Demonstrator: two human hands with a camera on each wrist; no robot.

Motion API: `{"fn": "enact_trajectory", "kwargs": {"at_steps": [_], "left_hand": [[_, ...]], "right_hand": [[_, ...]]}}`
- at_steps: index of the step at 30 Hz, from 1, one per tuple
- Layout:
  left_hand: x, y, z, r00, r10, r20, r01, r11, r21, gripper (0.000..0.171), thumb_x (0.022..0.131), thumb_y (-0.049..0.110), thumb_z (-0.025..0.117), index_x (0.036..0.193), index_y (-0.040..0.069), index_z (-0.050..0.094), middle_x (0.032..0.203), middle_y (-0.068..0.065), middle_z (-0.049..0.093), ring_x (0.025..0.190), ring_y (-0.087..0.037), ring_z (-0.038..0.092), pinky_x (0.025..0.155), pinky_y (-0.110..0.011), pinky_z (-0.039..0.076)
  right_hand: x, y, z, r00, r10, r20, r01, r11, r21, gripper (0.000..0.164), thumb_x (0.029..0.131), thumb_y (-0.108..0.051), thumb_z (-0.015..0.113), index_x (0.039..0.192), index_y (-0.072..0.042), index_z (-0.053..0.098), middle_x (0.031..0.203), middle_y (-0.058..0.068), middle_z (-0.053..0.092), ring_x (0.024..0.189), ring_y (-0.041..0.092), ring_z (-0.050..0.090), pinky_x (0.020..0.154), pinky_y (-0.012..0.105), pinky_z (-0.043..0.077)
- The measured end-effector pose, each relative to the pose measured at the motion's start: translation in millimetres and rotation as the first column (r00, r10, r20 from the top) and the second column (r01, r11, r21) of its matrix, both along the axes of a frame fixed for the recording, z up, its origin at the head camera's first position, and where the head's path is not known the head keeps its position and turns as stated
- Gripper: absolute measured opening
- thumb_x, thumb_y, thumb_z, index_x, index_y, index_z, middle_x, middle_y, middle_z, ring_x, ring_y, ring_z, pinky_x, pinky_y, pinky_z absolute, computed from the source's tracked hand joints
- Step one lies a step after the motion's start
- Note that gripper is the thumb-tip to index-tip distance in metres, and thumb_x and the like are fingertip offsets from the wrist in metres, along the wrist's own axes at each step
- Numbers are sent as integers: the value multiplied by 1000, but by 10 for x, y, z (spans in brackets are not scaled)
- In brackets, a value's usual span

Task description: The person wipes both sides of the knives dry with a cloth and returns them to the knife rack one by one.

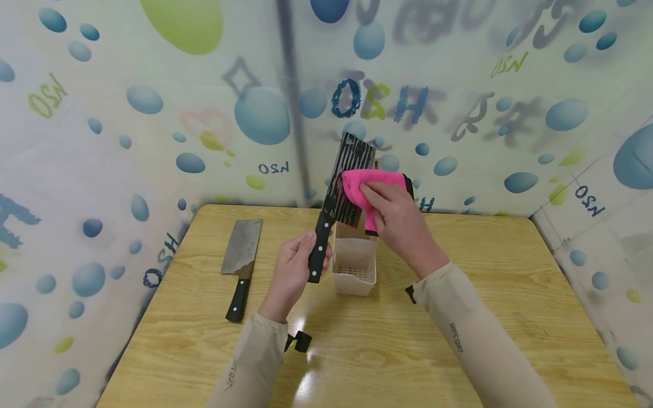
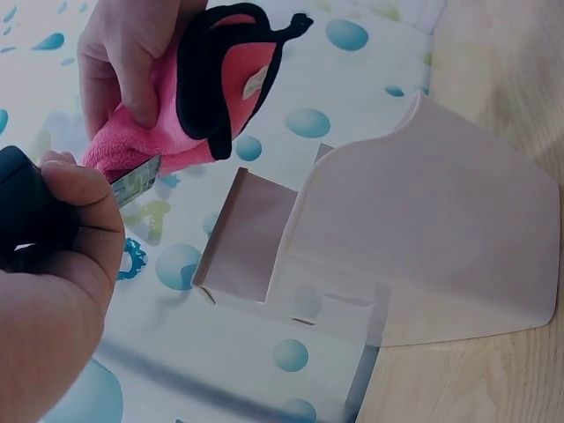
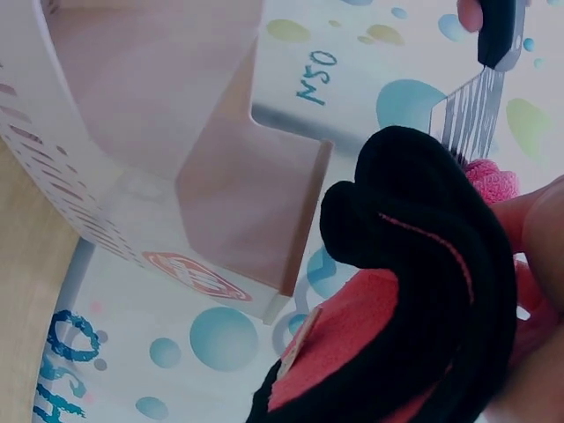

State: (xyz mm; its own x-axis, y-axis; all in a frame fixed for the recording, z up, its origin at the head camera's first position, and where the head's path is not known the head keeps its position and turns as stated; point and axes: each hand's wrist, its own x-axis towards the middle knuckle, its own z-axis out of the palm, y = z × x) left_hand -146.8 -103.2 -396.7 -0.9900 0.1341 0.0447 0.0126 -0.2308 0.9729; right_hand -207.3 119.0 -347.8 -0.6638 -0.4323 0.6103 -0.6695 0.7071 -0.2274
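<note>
My left hand (image 1: 292,271) grips the black riveted handle of a cleaver (image 1: 334,195), its blade tilted upward above the table. Dark and light stripes run along the blade, possibly reflections. Against the blade's right side, my right hand (image 1: 403,218) holds a bunched pink cloth (image 1: 380,180) with black edging. In the left wrist view, the cloth (image 2: 132,145) wraps over part of the blade (image 2: 137,182). From the right wrist, the cloth's folded black border (image 3: 432,203) hides much of the blade (image 3: 471,110). Part of the left hand is hidden behind the handle.
A second cleaver (image 1: 242,249) lies flat on the wooden table (image 1: 459,345) at the left, handle toward me. Behind the hands stands a pale plastic holder (image 1: 354,283) with a slotted base. Its inside shows in the right wrist view. A printed backdrop (image 1: 449,56) rises behind the table.
</note>
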Motion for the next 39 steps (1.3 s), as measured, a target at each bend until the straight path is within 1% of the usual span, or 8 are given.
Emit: {"fn": "enact_trajectory", "kwargs": {"at_steps": [5,12,16,22,29,32,36,39], "left_hand": [[-14,4,-18,1000,-1,4,1,1000,4,44,114,27,38,122,-8,64,82,-7,64,64,-14,57,56,-24,48],[-20,6,-34,1000,1,12,-1,1000,16,47,114,25,36,126,-14,60,81,-6,63,63,-12,57,56,-24,48],[-35,9,-33,999,7,32,-8,1000,28,47,114,25,36,124,-14,60,81,-5,63,63,-12,57,56,-23,49],[-51,10,-34,999,18,42,-19,999,28,48,114,24,35,127,-14,60,81,-5,63,63,-12,57,57,-23,49],[-35,43,-45,998,16,54,-20,998,68,47,114,24,34,127,-13,61,81,-6,63,63,-11,58,57,-23,50],[-26,55,-53,998,10,58,-14,997,78,48,114,24,33,128,-15,58,81,-6,63,63,-10,58,57,-23,50],[-13,60,-67,997,5,74,-12,995,100,50,115,24,33,131,-18,55,81,-5,63,63,-10,57,57,-22,49],[2,59,-75,996,9,88,-19,993,117,50,115,26,35,130,-16,57,81,-5,63,63,-10,57,58,-22,50]], "right_hand": [[42,-27,-55,1000,9,-17,-9,1000,10,40,98,0,67,137,-2,65,131,20,67,120,36,62,107,47,49],[93,-63,-123,1000,15,-21,-14,999,39,40,96,0,69,136,-3,67,131,18,66,117,36,63,103,46,52],[141,-77,-146,1000,16,-15,-16,999,43,42,96,0,70,137,-5,67,133,17,66,117,35,62,102,46,53],[181,-99,-180,1000,23,-18,-22,999,39,41,96,0,68,136,-5,67,133,17,66,115,35,62,101,45,53],[151,-84,-152,1000,-7,-20,7,1000,14,42,95,2,69,137,-4,67,132,17,67,116,36,62,104,46,51],[115,-69,-130,999,-18,-27,18,1000,9,41,96,2,67,136,-3,67,132,18,67,115,37,62,104,46,50],[66,-61,-82,999,-38,-24,39,999,21,40,97,2,66,137,-3,66,133,19,67,115,38,62,106,46,49],[35,-58,-53,998,-55,-11,56,998,36,40,98,1,65,138,-3,65,133,19,67,117,38,61,107,47,48]]}}
